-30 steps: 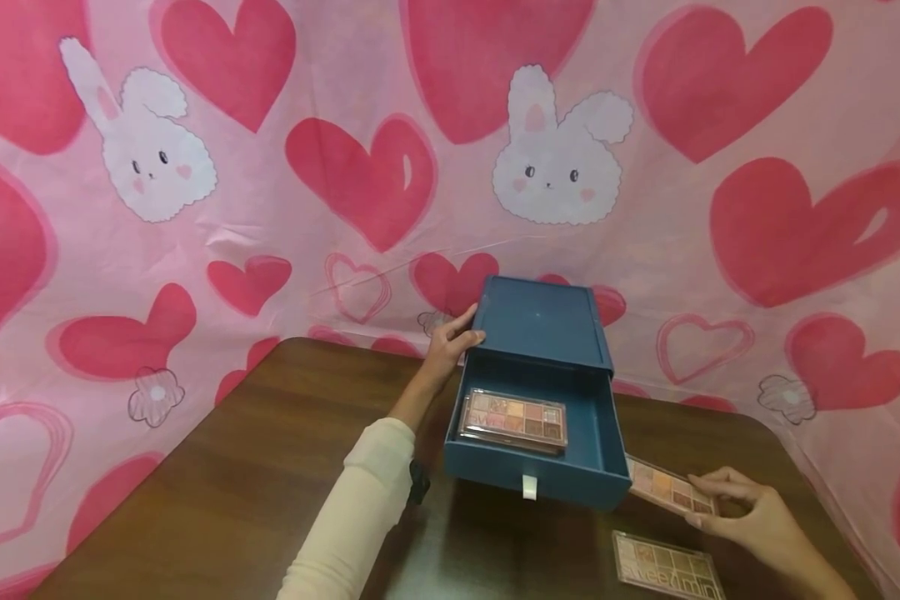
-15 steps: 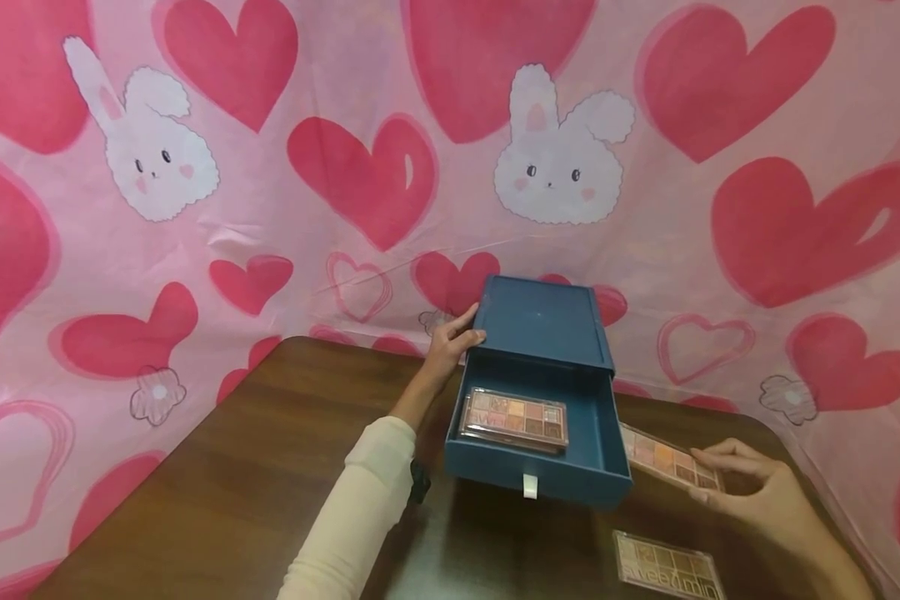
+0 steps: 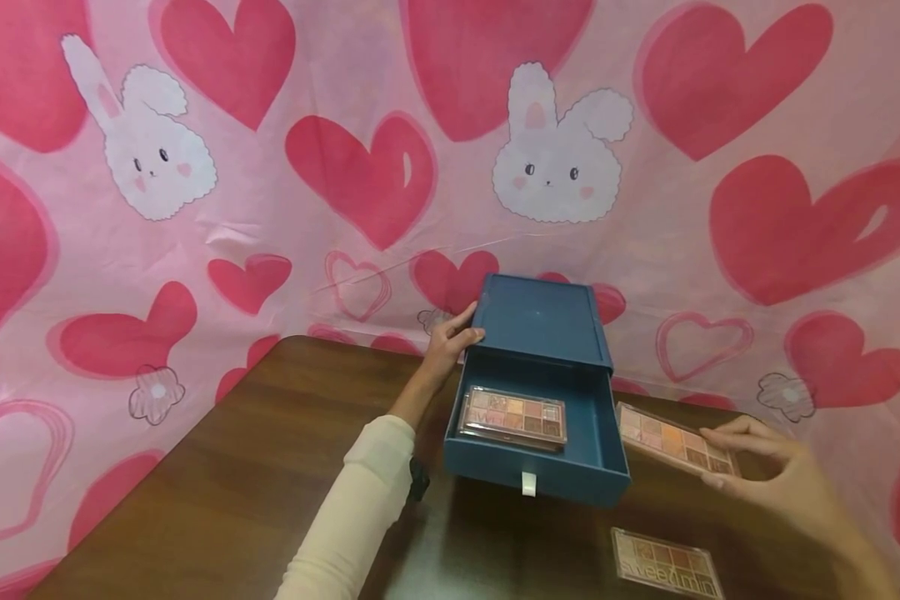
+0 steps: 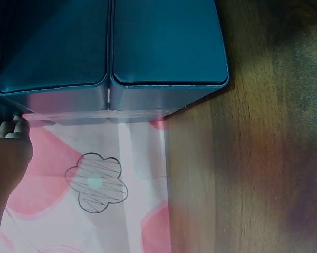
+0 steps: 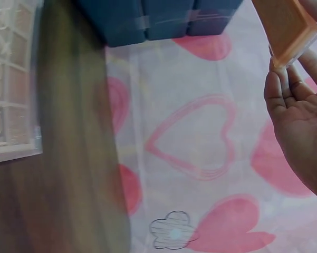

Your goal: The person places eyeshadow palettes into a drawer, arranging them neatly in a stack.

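Note:
My left hand (image 3: 447, 343) holds the upper left side of a blue drawer box (image 3: 542, 321), its thumb at the top edge. In the left wrist view some curled fingers (image 4: 8, 126) show beside the box. The pulled-out drawer (image 3: 600, 417) has a pale pull tab and contains stacked eyeshadow palettes (image 3: 513, 418) on its left side. To the right of the drawer, my right hand (image 3: 783, 467) pinches the right end of another eyeshadow palette (image 3: 671, 440), which is tilted above the table. The right wrist view shows only part of this palette (image 5: 285, 31).
One more clear-lidded eyeshadow palette (image 3: 666, 565) lies on the brown wooden table (image 3: 285, 450), below the held one. Behind the table hangs a pink cloth (image 3: 450, 192) with hearts and rabbits.
My right hand has lifted the pinched palette slightly up and to the right, so more of it shows beside the drawer. The left hand and the box stay where they were.

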Available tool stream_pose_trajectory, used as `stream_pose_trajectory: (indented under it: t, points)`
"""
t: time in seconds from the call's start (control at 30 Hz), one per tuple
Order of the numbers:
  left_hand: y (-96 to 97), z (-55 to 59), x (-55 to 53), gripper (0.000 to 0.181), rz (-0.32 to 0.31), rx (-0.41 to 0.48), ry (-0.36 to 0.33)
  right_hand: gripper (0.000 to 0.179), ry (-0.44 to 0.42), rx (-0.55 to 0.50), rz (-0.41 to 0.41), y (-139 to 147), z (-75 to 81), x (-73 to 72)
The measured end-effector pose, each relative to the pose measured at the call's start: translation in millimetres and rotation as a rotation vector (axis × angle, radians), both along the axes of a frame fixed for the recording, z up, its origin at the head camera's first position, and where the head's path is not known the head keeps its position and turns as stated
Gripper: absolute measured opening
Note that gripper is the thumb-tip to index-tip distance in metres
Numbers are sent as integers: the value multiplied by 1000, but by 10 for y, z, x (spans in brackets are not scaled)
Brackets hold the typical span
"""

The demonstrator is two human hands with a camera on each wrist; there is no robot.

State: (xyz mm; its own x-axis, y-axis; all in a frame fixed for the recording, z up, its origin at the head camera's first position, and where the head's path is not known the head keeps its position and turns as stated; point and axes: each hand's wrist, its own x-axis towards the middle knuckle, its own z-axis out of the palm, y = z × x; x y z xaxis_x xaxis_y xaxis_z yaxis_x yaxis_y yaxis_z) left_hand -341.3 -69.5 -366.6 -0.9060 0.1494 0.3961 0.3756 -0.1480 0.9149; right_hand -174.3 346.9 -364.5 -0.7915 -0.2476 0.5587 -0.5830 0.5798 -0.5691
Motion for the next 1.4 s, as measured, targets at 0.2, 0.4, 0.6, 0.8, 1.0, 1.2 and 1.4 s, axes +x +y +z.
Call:
stream_pose_trajectory:
  t: [0.2, 0.4, 0.6, 0.8, 1.0, 1.2, 1.4]
  points:
    - [-1, -2, 5, 68, -4, 0, -4, 61, 76, -64, 115, 24, 108, -13]
    - [4, -10, -15, 67, 4, 7, 23, 60, 53, -170, 237, -9, 205, -19]
    - [12, 2, -17, 67, 6, -6, 37, 58, 85, -40, 90, -191, 340, -2]
    - [11, 6, -5, 67, 11, -13, 21, 57, 41, 14, 49, -427, 431, -36]
    - [9, -3, -11, 66, 5, 1, 26, 56, 89, 17, 118, -653, 425, -154]
    - [9, -16, -27, 67, -7, 8, 32, 54, 28, 14, 133, -879, 429, -244]
    - [12, -17, -34, 66, -3, 2, 40, 52, 79, 31, 190, -1083, 434, -335]
